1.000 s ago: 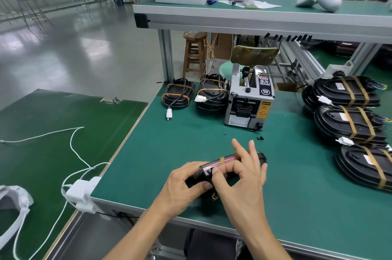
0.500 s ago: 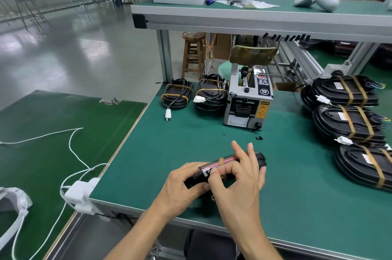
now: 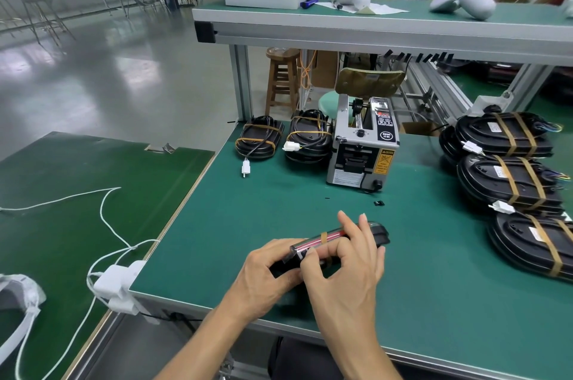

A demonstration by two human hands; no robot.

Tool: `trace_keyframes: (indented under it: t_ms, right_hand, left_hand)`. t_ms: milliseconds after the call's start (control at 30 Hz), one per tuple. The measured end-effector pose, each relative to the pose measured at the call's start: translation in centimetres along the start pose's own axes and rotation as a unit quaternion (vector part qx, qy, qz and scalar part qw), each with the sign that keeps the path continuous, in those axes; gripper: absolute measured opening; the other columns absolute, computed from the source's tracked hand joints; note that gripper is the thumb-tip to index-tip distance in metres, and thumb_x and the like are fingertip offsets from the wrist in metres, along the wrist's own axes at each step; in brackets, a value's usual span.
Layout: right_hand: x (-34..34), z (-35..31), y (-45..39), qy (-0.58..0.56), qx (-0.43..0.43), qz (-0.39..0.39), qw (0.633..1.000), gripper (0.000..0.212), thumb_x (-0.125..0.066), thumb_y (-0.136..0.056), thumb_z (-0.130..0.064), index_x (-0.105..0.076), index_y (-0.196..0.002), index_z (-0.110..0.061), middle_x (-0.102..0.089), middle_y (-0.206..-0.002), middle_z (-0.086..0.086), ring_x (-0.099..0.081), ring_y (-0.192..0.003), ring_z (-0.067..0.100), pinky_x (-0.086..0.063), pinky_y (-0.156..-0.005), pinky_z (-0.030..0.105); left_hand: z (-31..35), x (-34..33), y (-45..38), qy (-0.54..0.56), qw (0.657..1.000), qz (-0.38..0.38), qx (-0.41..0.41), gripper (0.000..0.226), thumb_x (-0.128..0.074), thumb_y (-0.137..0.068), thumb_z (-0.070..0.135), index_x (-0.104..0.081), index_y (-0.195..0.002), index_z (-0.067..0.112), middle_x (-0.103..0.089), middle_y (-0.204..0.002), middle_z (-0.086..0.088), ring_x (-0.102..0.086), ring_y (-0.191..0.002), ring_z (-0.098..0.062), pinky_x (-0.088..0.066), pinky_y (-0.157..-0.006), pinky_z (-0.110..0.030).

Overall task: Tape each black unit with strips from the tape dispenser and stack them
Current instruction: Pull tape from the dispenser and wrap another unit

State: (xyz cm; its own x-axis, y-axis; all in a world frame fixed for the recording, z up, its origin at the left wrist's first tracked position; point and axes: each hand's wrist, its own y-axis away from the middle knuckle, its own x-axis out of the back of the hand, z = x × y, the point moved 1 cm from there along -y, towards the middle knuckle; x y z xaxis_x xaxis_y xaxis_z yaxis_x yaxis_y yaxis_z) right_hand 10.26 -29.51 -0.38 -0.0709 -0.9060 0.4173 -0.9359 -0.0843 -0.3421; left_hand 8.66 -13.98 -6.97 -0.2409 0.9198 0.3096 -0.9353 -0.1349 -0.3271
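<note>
here, seen from the head camera, a person's left hand [image 3: 266,274] and right hand [image 3: 347,268] both curl their grip around a black unit [image 3: 379,234] tilted on edge over the green tabletop [image 3: 279,209], a tan tape strip [image 3: 324,237] crossing it. behind stands the tape dispenser [image 3: 362,147]; taped units [image 3: 508,181] are stacked at right.
</note>
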Motion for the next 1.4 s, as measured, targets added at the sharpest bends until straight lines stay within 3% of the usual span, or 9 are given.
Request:
trace_keyframes:
  t_ms: [433,600,733,867,1067,1200,1267,1400]
  right_hand:
    - [-0.3,0.2,0.2,0.004,0.015,0.010,1.000,0.029,-0.077,-0.079,-0.010,-0.055,-0.071,-0.025,-0.048,-0.154,-0.009,-0.014,-0.157,0.003,0.009,-0.127,0.033]
    - [-0.5,0.1,0.4,-0.015,0.014,0.022,1.000,0.012,-0.065,-0.078,-0.023,-0.053,-0.074,-0.025,-0.048,-0.155,-0.008,-0.013,-0.157,0.004,0.010,-0.125,0.026]
    - [-0.7,0.5,0.4,-0.014,0.023,0.026,0.999,0.025,-0.074,-0.083,-0.009,-0.054,-0.078,-0.024,-0.049,-0.154,-0.008,-0.015,-0.157,0.006,0.007,-0.127,0.034]
    - [-0.8,0.9,0.5,-0.038,0.019,0.032,0.999,0.010,-0.064,-0.082,-0.020,-0.056,-0.085,-0.025,-0.050,-0.151,-0.014,-0.016,-0.157,0.006,0.003,-0.128,0.045]
    - [-1.0,1.4,0.3,-0.053,0.024,0.043,0.997,0.015,-0.066,-0.084,-0.024,-0.056,-0.093,-0.030,-0.054,-0.143,-0.019,-0.023,-0.155,0.008,-0.002,-0.127,0.052]
    - [-1.3,1.7,-0.1,-0.054,0.022,0.063,0.996,0.012,-0.057,-0.089,-0.021,-0.056,-0.096,-0.030,-0.057,-0.135,-0.021,-0.028,-0.152,0.006,-0.009,-0.124,0.059]
    - [-1.4,1.7,0.0,-0.051,0.026,0.069,0.996,0.009,-0.055,-0.090,-0.031,-0.056,-0.099,-0.031,-0.057,-0.134,-0.021,-0.029,-0.152,0.007,-0.011,-0.124,0.060]
    - [-1.4,1.5,0.0,-0.027,0.021,0.065,0.997,0.031,-0.061,-0.079,-0.049,-0.054,-0.105,-0.035,-0.056,-0.134,-0.020,-0.030,-0.151,0.008,-0.007,-0.125,0.057]
  left_hand:
    - [0.3,0.0,0.0,-0.009,1.000,-0.003,-0.011,0.035,-0.070,-0.095,0.060,-0.069,-0.129,0.053,-0.071,-0.131,0.022,-0.066,-0.125,-0.010,-0.047,-0.102,-0.015]
    - [0.5,0.0,0.0,-0.011,1.000,-0.003,-0.013,0.034,-0.069,-0.095,0.061,-0.069,-0.128,0.054,-0.070,-0.132,0.023,-0.066,-0.126,-0.009,-0.047,-0.102,-0.014]
    - [0.4,0.0,-0.1,-0.011,1.000,-0.003,-0.011,0.034,-0.070,-0.095,0.058,-0.070,-0.129,0.052,-0.071,-0.132,0.021,-0.066,-0.126,-0.011,-0.048,-0.103,-0.017]
    - [0.3,0.0,0.0,-0.005,1.000,-0.002,-0.009,0.037,-0.071,-0.093,0.060,-0.070,-0.129,0.050,-0.072,-0.130,0.020,-0.067,-0.125,-0.012,-0.048,-0.103,-0.018]
    - [0.0,0.1,0.0,-0.003,1.000,-0.009,-0.008,0.039,-0.074,-0.093,0.057,-0.070,-0.131,0.048,-0.072,-0.131,0.019,-0.066,-0.126,-0.014,-0.048,-0.104,-0.019]
    - [-0.1,0.1,-0.1,-0.002,1.000,-0.012,-0.010,0.040,-0.075,-0.094,0.056,-0.069,-0.133,0.049,-0.071,-0.132,0.018,-0.066,-0.127,-0.014,-0.048,-0.105,-0.021]
    - [0.0,0.1,0.0,-0.004,1.000,-0.012,-0.008,0.041,-0.075,-0.093,0.057,-0.068,-0.133,0.051,-0.071,-0.132,0.019,-0.065,-0.127,-0.013,-0.048,-0.106,-0.021]
    - [-0.2,0.1,0.0,-0.004,1.000,-0.001,0.003,0.039,-0.074,-0.092,0.058,-0.070,-0.130,0.050,-0.072,-0.130,0.020,-0.067,-0.125,-0.013,-0.049,-0.102,-0.017]
